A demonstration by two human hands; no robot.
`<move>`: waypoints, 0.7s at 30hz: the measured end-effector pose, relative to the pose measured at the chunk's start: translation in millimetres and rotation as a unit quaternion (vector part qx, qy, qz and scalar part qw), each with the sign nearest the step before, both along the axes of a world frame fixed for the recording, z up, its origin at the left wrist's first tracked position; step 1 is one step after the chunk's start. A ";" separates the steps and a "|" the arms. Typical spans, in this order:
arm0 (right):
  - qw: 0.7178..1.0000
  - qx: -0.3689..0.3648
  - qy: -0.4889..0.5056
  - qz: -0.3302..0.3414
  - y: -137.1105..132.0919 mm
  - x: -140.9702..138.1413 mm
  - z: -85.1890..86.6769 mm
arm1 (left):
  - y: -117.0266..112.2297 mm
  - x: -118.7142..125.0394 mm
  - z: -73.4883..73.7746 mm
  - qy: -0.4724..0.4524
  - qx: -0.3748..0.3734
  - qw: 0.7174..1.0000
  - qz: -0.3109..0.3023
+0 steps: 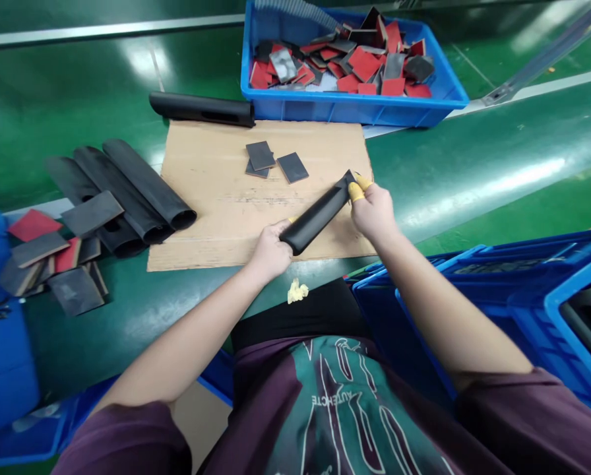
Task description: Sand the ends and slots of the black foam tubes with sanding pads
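Note:
A black tube-shaped part (320, 212) is held between both hands above the near edge of a brown cardboard sheet (211, 191). My left hand (270, 249) is closed round its near open end. My right hand (372, 210), with yellow finger cots, pinches its far end. Three dark grey flat pads (274, 161) lie on the cardboard just beyond the part.
A blue bin (345, 105) of red and grey pads stands at the back, with a black tube (201, 109) to its left. Three black tubes (127, 191) and loose pads (58, 254) lie at the left. Blue crates (523, 277) stand at my right. A yellow scrap (297, 291) lies near me.

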State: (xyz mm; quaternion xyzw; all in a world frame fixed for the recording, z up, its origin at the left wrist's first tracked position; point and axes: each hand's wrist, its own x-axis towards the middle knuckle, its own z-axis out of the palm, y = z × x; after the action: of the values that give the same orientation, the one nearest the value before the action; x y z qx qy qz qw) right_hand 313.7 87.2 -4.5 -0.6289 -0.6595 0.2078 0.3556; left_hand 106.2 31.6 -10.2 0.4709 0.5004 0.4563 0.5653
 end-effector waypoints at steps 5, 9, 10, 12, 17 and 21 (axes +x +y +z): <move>0.995 -0.031 0.050 0.075 -75.2 -56.4 11.2 | -0.8 3.0 1.5 -0.023 -0.005 1.000 0.000; 0.992 -0.081 0.015 0.100 -83.9 -50.9 17.3 | -0.3 3.2 2.7 -0.052 -0.003 0.998 -0.027; 0.994 -0.079 0.015 0.076 -71.4 -39.7 15.8 | -0.2 2.7 3.3 -0.049 -0.002 0.998 -0.033; 0.998 -0.056 0.019 0.012 -42.2 -16.8 10.3 | -0.3 1.6 4.6 -0.032 -0.001 0.999 -0.038; 0.999 0.016 0.033 -0.011 -44.1 -23.2 -0.3 | -1.3 1.5 2.5 -0.027 0.004 0.999 -0.025; 0.996 -0.025 0.016 0.090 -99.4 -59.5 0.6 | -1.4 3.8 -1.1 -0.065 -0.006 0.998 -0.018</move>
State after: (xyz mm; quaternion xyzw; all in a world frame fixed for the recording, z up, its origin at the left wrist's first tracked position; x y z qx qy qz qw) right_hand 254.2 -12.2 -3.9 -0.5724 -0.7021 0.2652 0.3303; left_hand 110.0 30.1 -11.4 0.4459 0.4565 0.4731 0.6074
